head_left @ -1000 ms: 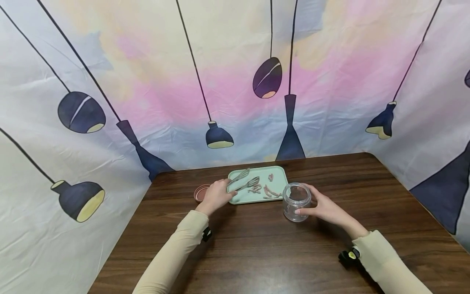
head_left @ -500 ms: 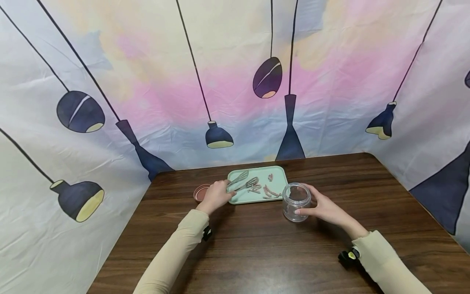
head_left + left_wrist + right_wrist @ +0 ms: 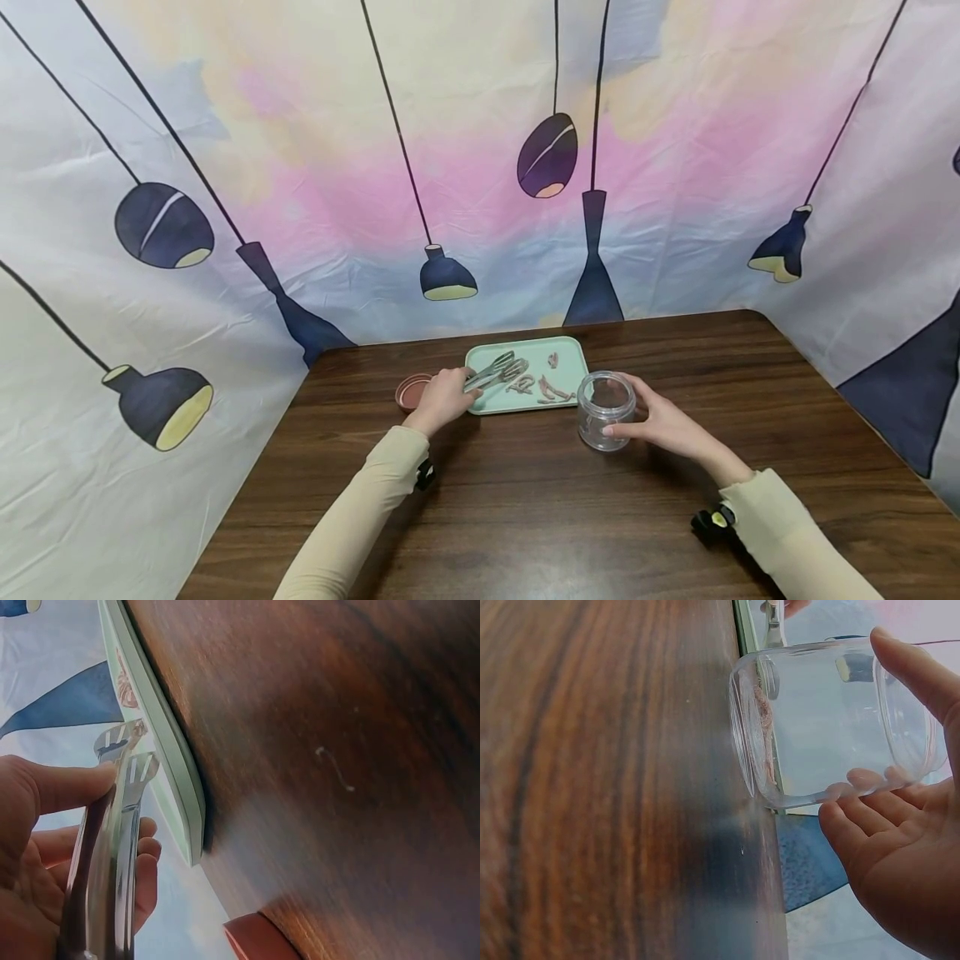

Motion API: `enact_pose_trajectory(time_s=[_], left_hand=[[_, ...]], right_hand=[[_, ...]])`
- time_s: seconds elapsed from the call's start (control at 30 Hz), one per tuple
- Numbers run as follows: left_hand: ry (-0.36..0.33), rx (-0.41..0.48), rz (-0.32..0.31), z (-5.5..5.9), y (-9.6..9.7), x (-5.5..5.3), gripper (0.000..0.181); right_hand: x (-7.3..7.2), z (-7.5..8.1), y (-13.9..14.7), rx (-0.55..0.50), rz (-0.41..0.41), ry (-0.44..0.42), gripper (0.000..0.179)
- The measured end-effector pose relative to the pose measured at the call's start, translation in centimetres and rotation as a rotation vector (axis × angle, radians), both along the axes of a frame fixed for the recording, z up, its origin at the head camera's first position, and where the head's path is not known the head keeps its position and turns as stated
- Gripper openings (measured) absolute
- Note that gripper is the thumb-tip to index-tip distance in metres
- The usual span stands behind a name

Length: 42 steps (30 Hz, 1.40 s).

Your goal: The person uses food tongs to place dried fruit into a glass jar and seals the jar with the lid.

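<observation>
My left hand [image 3: 442, 398] grips a pair of metal tongs [image 3: 124, 847] with slotted ends, the thumb on one arm and the fingers round the other. Their heads lie close together over the left part of a pale green tray [image 3: 566, 348]. On that tray are several thin brownish-pink strips [image 3: 551, 390]; whether the tongs pinch any is not clear. With thumb and fingers round its side, my right hand [image 3: 663, 423] holds an upright clear jar [image 3: 606, 412] at the tray's near right corner. The jar has no lid on it, and I see nothing inside.
A reddish-brown round lid [image 3: 410, 392] lies left of the tray, partly behind my left hand. All stands on a dark wooden table [image 3: 525, 517], with a cloth printed with lamps [image 3: 448, 279] hanging behind its far edge.
The heads of the tongs have come closer together over the tray as my left hand squeezed. My right hand and the jar have stayed in place.
</observation>
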State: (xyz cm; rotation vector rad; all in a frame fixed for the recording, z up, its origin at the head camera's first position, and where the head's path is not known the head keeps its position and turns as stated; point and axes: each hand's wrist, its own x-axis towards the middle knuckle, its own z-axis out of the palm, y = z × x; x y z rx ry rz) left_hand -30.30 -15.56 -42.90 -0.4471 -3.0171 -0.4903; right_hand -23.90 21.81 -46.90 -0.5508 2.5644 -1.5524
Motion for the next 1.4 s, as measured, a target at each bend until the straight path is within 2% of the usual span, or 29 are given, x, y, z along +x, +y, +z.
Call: enact_pose_trajectory(time_s=[0.43, 0.73, 1.07, 1.2, 1.4], left_hand=[[0.058, -0.003, -0.041, -0.3, 0.4, 0.0, 0.025], [0.038, -0.003, -0.013, -0.3, 0.5, 0.2, 0.025], [0.088, -0.011, -0.026, -0.4, 0.5, 0.0, 0.025], [0.101, 0.006, -0.024, 0.1, 0.4, -0.2, 0.025], [0.118, 0.028, -0.010, 1.9, 0.1, -0.3, 0.028]], right_hand=[[-0.1, 0.0, 0.0, 0.000, -0.008, 0.007, 0.097], [-0.1, -0.1, 0.0, -0.002, 0.000, 0.007, 0.096], [0.0, 0.1, 0.2, -0.005, 0.006, -0.025, 0.098], [0.0, 0.0, 0.1, -0.001, 0.004, -0.025, 0.098], [0.1, 0.1, 0.0, -0.003, -0.001, -0.028, 0.099]])
